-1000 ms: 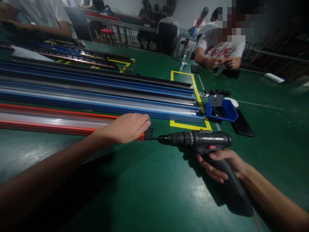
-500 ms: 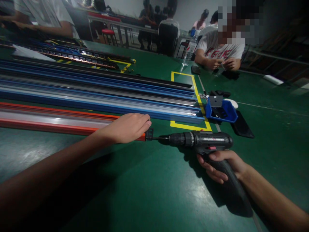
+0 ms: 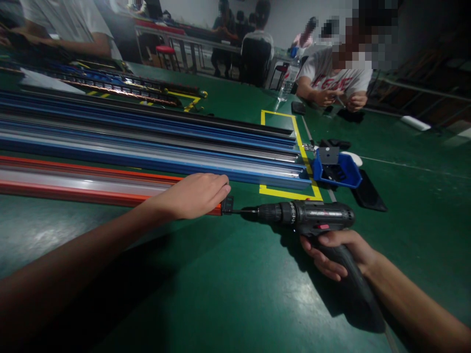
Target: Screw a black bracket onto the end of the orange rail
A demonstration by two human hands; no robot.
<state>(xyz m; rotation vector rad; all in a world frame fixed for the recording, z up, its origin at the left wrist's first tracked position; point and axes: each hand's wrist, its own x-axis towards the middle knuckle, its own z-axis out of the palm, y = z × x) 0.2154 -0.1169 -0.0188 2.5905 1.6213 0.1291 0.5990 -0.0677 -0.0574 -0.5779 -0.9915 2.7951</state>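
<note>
My left hand (image 3: 200,195) is closed over the right end of a long orange rail (image 3: 84,184) that lies on the green table. A small black end piece (image 3: 228,204) sits at the tip of that rail, just past my fingers. In my right hand (image 3: 342,252) is the handle of a black cordless drill (image 3: 305,213), held on its side and pointing left. The thin bit of the drill reaches the black end piece. Exactly where the bit touches is too small to make out.
Blue and black rails (image 3: 206,154) lie behind the orange one, ending inside a yellow tape outline (image 3: 290,195). A blue bin (image 3: 342,179) with black parts stands right of them, beside a dark flat object (image 3: 370,191). A bottle (image 3: 289,83) and a seated person (image 3: 338,78) are farther back.
Both hands, the drill and the orange rail look nearly unmoved. Across the table, the seated person's hands have moved slightly apart.
</note>
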